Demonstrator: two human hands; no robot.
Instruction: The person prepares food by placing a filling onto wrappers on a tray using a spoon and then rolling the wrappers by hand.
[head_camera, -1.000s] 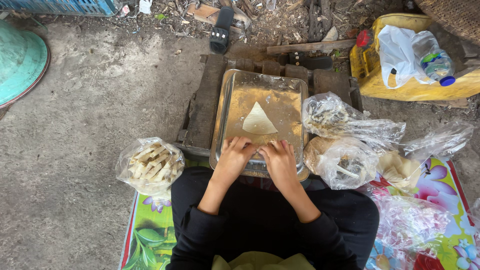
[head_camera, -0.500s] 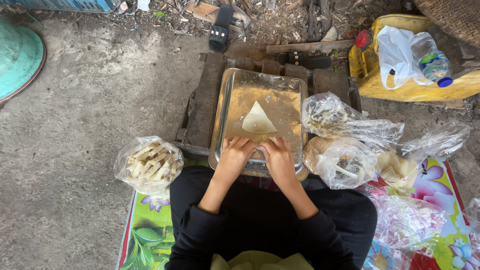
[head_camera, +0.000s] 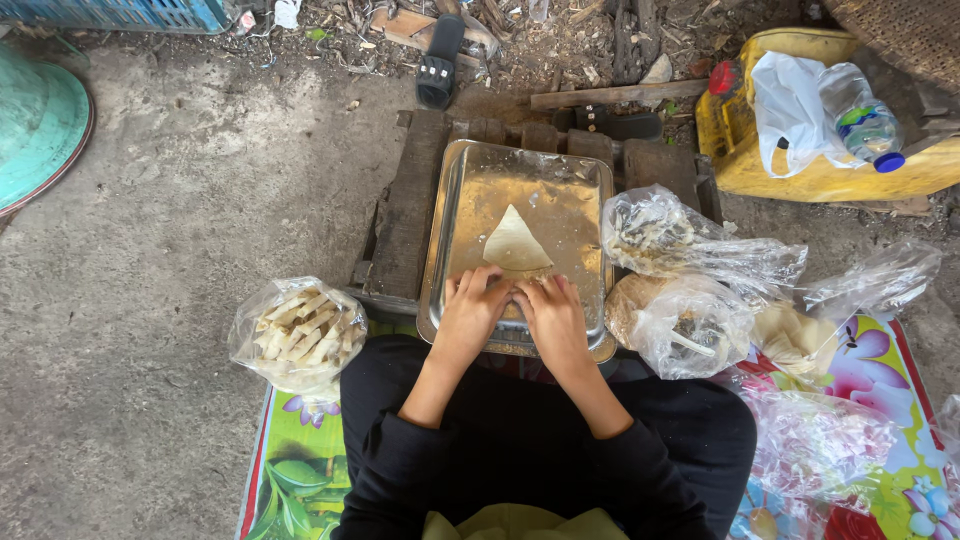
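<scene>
the metal tray (head_camera: 470, 190) is sitting on a low wooden pallet (head_camera: 408, 205), its near rim lying close to the person's lap and its far rim reaching toward the litter and a black sandal (head_camera: 438, 62) at the top. bare concrete is spreading wide to the left of the pallet, running out to a teal basin (head_camera: 38, 125) at the left edge. the right side is crowding in: a clear bag of dark filling (head_camera: 655, 232) is pressing against the tray's right rim, and another clear bag (head_camera: 680, 325) is lying just below it.

the left hand (head_camera: 470, 312) and the right hand (head_camera: 553, 318) are resting side by side at the near end of the tray, fingers curled down and pressing on the lower edge of a pale triangular wrapper (head_camera: 515, 243), which is lying flat in the tray's middle with its tip pointing away. whether either hand is pinching the sheet or only pressing it is not clear.

a clear bag of folded pale pieces (head_camera: 300, 330) is sitting left of the knees, at the corner of a flowered mat (head_camera: 880, 365). a yellow jerrycan (head_camera: 740, 150) is lying at the upper right with a white plastic bag (head_camera: 790, 100) and a plastic bottle (head_camera: 868, 128) on it.
</scene>
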